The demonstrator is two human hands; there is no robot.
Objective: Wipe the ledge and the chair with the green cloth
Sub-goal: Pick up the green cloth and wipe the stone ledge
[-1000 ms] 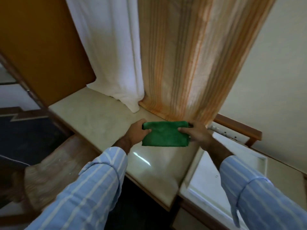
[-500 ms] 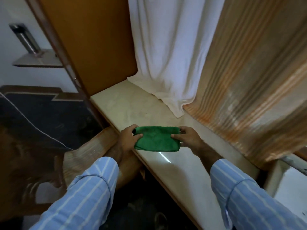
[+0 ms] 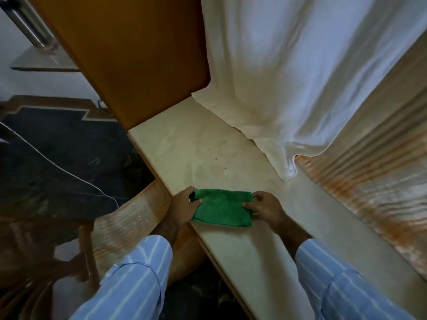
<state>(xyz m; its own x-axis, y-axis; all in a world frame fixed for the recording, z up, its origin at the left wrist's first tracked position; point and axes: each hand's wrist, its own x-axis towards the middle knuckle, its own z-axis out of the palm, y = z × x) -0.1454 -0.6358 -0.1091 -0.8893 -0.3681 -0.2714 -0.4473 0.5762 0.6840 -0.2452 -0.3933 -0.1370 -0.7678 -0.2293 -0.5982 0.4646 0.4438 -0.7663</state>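
Note:
A folded green cloth (image 3: 223, 207) is stretched between both hands over the front edge of the pale stone ledge (image 3: 196, 153). My left hand (image 3: 184, 207) pinches its left end and my right hand (image 3: 265, 207) pinches its right end. The ledge runs from the wooden panel at the back toward the lower right, with a few dark specks on it beyond the cloth. Left of the ledge and below it stands the chair (image 3: 129, 225), its striped orange-beige cushion partly hidden by my left forearm.
A white curtain (image 3: 288, 77) and a striped orange curtain (image 3: 374, 176) hang onto the back of the ledge. An orange-brown wooden panel (image 3: 138, 54) closes its far end. A thin white cable (image 3: 64, 170) crosses the dark floor at the left.
The view has swung left along the ledge, bringing its far end and the wooden panel into sight. Both hands still hold the cloth, now nearer the ledge's front edge by the chair.

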